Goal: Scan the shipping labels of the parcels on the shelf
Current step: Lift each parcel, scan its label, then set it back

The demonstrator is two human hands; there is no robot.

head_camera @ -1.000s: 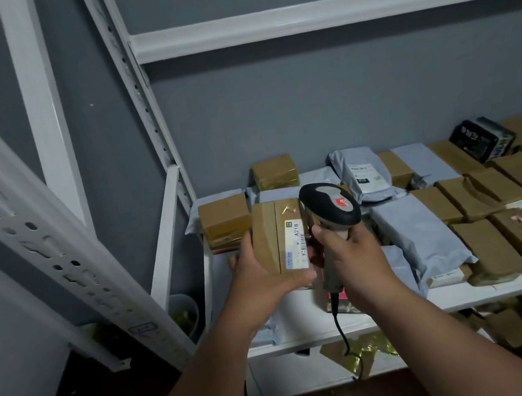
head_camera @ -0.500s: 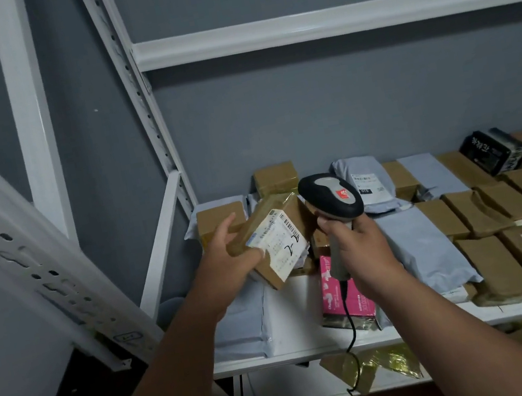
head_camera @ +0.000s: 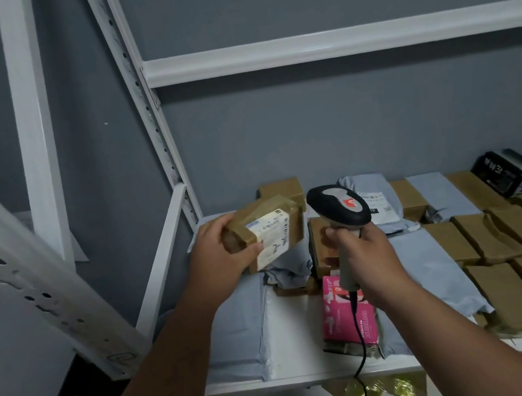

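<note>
The left hand (head_camera: pixel 219 256) holds a small brown box (head_camera: pixel 268 231) up over the left end of the white shelf (head_camera: pixel 292 334), fingers wrapped round it. A white label (head_camera: pixel 271 236) faces up; its print is too small to read. The right hand (head_camera: pixel 362 256) grips the handle of a scanner (head_camera: pixel 339 210), just beside the box. More brown boxes (head_camera: pixel 503 292), grey bags (head_camera: pixel 239 326) and a pink pack (head_camera: pixel 346 313) lie on the shelf. A black box (head_camera: pixel 507 172) sits far back with white writing I cannot read.

Cardboard parcel (head_camera: pixel 267 231), glossy tape; plastic scanner (head_camera: pixel 339 210); painted metal shelf (head_camera: pixel 317 376).
</note>
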